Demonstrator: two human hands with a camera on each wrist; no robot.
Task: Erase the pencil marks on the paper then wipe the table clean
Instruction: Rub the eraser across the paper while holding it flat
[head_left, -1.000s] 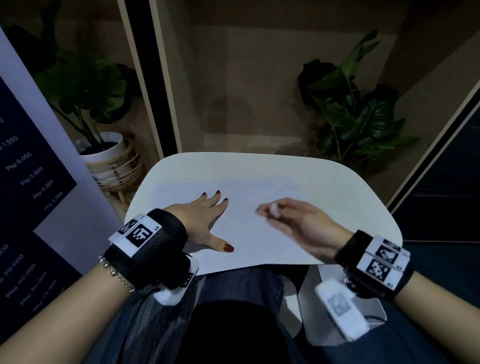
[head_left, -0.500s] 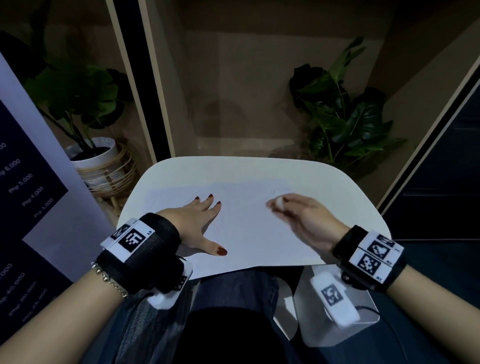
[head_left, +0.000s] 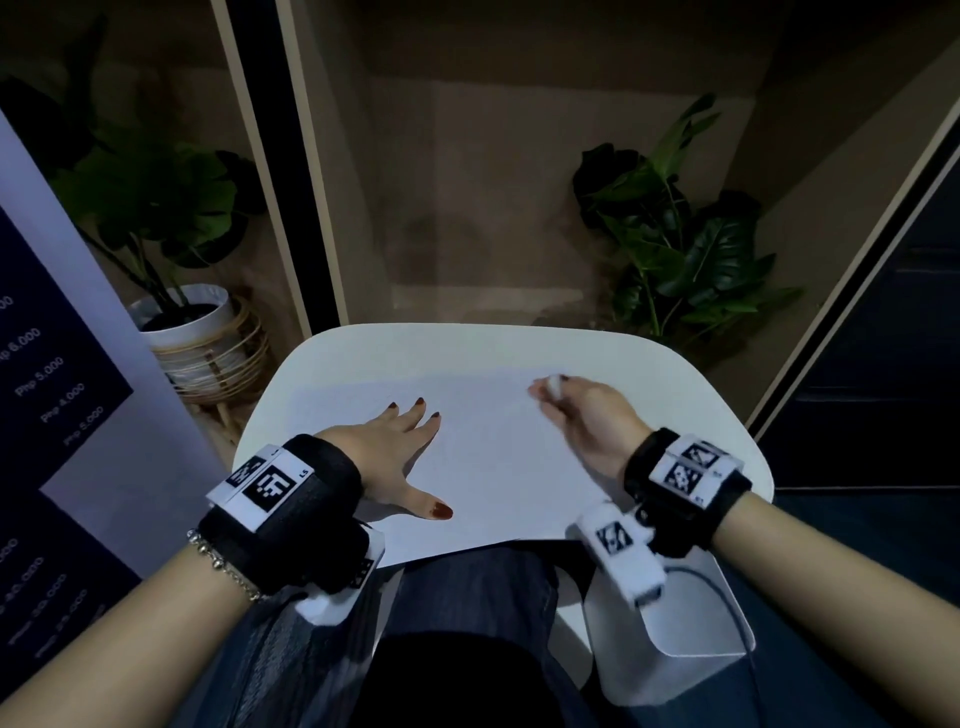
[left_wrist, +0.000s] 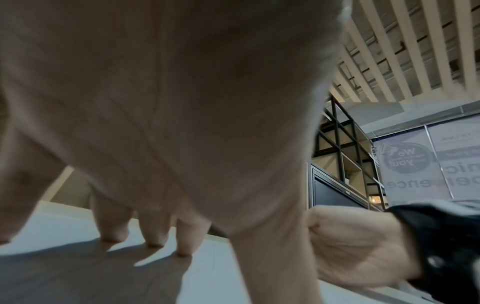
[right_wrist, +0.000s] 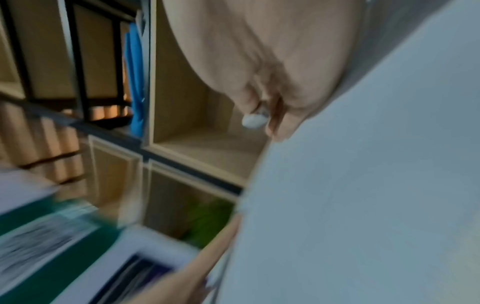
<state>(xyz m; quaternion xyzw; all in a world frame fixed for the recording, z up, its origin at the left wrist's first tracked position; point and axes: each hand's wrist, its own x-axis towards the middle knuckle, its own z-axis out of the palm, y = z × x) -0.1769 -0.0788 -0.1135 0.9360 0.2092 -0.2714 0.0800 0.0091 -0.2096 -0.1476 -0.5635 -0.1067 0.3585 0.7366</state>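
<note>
A white sheet of paper (head_left: 498, 457) lies flat on the small white table (head_left: 691, 395). My left hand (head_left: 400, 436) presses flat on the paper's left part, fingers straight and spread; the left wrist view shows its fingertips (left_wrist: 155, 240) touching the sheet. My right hand (head_left: 576, 410) hovers over the paper's far right area and pinches a small white eraser (head_left: 555, 384) between thumb and fingers. In the blurred right wrist view the eraser (right_wrist: 255, 120) pokes out below the fingers. Pencil marks are too faint to make out.
A potted plant in a white pot with a rattan stand (head_left: 202, 343) is on the floor to the left, another leafy plant (head_left: 675, 249) beyond the table's far right. A dark price banner (head_left: 57, 415) stands close at the left. My lap is under the near edge.
My right hand with the eraser has moved to the right and farther away across the paper. The left hand has stayed pressed on the sheet.
</note>
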